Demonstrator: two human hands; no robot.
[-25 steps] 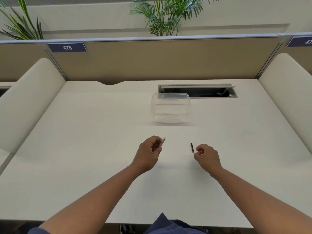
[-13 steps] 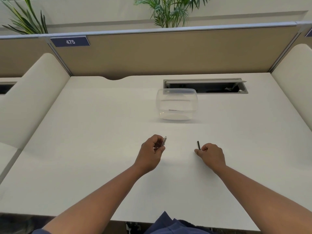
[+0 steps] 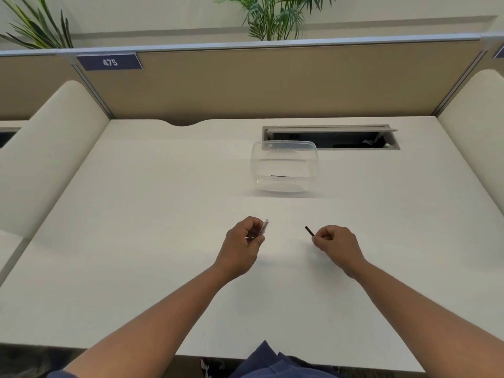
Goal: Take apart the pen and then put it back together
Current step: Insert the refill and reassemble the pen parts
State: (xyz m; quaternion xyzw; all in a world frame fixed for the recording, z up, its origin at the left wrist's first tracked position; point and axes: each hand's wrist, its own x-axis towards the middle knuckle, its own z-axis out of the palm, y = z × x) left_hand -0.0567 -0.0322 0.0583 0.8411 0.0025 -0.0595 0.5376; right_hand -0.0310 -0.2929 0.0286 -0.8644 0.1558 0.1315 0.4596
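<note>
Bright, even, diffuse light fills the scene, seemingly from overhead. The desk [image 3: 136, 241] is washed pale with little texture. Shadows are faint and soft: a dim smudge under the hands toward 6 o'clock and a weak grey patch around the tub [image 3: 285, 166] base. Mild glare on the tub walls. Wide-angle bending curves the partition [image 3: 272, 85] at 9 and 3 o'clock. Focus is slightly soft throughout, with compression smear.

Both forearms bare from wrist to frame bottom; no watch, rings or bands seen on either. Left hand [image 3: 241, 242] and right hand [image 3: 336, 245] ungloved. Dark blue garment [image 3: 268, 361], creased, at bottom centre; dark blue sleeve edge [image 3: 56, 374] at lower left.
</note>
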